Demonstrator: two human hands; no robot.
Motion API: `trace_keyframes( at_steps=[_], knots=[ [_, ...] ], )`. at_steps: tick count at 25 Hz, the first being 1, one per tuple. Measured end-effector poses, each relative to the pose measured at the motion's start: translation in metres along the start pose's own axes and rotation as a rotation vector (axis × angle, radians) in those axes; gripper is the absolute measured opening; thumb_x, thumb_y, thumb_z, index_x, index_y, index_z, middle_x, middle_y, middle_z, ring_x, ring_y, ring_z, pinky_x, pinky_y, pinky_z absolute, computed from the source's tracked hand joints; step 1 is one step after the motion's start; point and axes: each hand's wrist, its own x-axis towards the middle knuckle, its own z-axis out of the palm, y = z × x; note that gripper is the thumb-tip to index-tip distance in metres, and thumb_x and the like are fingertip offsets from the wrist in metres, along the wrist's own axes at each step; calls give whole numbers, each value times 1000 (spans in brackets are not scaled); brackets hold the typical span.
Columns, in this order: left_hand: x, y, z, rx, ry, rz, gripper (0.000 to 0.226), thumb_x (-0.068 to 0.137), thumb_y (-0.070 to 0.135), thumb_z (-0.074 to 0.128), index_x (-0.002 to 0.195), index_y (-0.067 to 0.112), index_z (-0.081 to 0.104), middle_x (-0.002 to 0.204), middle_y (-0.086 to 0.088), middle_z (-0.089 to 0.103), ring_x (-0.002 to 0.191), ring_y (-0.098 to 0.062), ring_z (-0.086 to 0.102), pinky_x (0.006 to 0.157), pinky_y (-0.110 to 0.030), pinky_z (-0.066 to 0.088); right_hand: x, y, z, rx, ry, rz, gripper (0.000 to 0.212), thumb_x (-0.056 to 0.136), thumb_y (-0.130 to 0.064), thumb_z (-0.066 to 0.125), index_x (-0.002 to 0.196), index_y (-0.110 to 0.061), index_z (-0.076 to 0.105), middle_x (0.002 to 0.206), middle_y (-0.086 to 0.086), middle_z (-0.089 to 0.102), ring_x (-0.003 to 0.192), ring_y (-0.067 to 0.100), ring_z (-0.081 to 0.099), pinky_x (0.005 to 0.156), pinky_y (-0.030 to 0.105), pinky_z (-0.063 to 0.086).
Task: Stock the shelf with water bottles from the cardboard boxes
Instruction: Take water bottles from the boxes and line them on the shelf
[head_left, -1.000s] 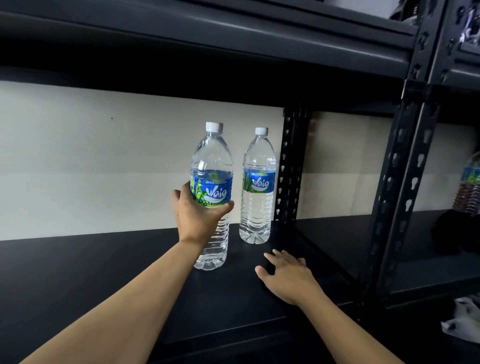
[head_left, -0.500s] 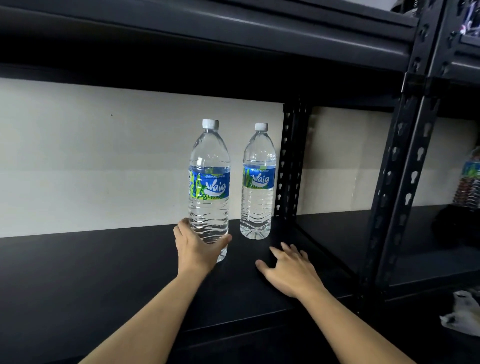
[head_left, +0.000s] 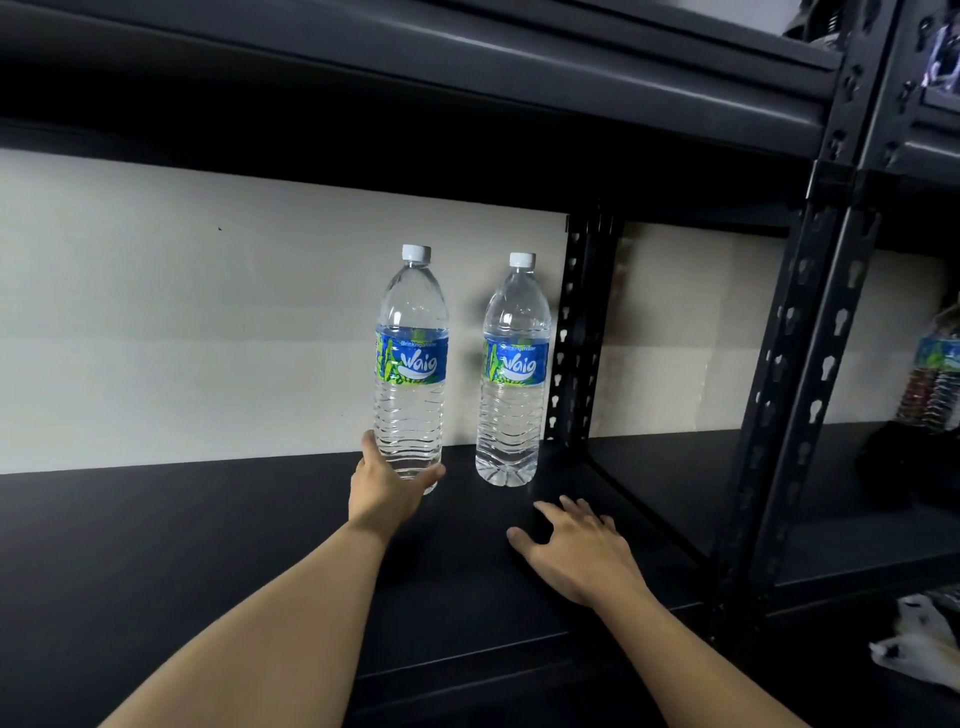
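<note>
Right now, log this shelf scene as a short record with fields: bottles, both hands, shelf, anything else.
shelf: dark board, two bottles near its right end
post: perforated upright at the shelf's right end
left bottle: upright, capped, gripped at the base
right bottle: upright on shelf, capped, untouched, beside post
left hand: grips left bottle's base; bottle's footing hidden
right hand: rests on shelf, fingers spread, holds nothing
far bottles: next bay, right edge, count unclear
</note>
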Motion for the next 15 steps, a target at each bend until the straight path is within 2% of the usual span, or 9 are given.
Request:
trace_keyframes(
  at_steps=[4,8,11,15],
  knots=[
    [-2,-9,-5,71,-1,56,91,63,34,88,136,18,36,125,-6,61,121,-30,53,101,-36,43,0,-1,-1,9,6,13,76,91,-72,33,154,-31,27,165,1,16,152,20,8,122,42,9],
    [-2,-11,-6,107,17,54,94,57,30,90,136,16,41,127,-8,56,125,-26,45,105,-35,38,-3,-3,-3,25,10,32,77,91,-70,36,155,-28,27,165,-1,16,152,20,8,121,41,11],
    [-1,-12,-4,125,17,55,87,62,33,89,132,12,42,126,-11,57,123,-29,48,102,-37,42,-4,-4,-5,22,11,39,77,92,-70,36,155,-27,27,165,-1,16,152,21,9,121,41,11],
    [-3,-8,1,207,-15,49,72,77,33,80,127,5,37,128,-15,55,124,-32,46,95,-35,41,-6,-7,-7,21,9,45,76,93,-69,36,155,-27,27,165,-1,16,152,22,9,121,41,11]
  ],
)
